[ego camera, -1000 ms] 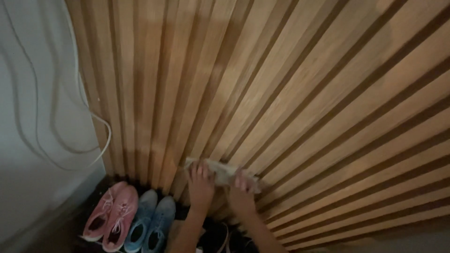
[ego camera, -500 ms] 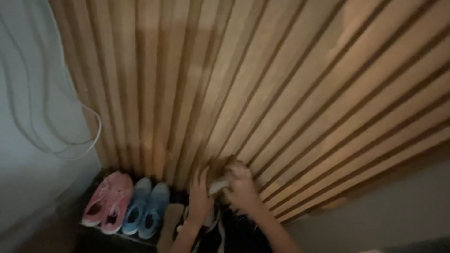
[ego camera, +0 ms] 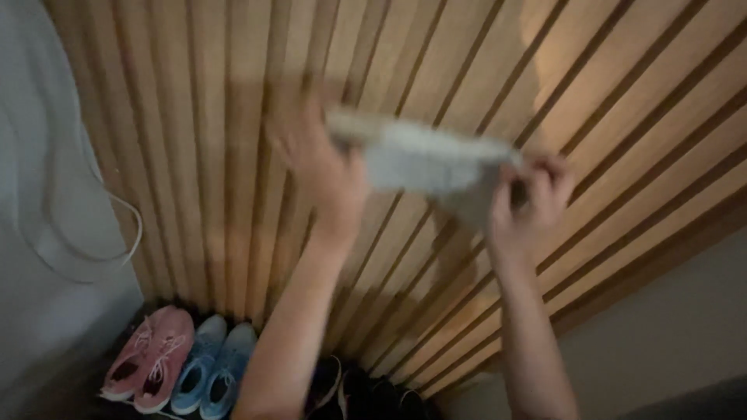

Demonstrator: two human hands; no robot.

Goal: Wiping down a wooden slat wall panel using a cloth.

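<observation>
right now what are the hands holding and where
Both hold one pale cloth against the slatted wall: left hand at its left end, right hand pinching its right end.

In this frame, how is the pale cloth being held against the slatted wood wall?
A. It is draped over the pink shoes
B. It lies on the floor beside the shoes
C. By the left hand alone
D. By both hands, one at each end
D: the left hand and right hand each grip one end of the pale cloth, stretched between them before the slatted wall.
</observation>
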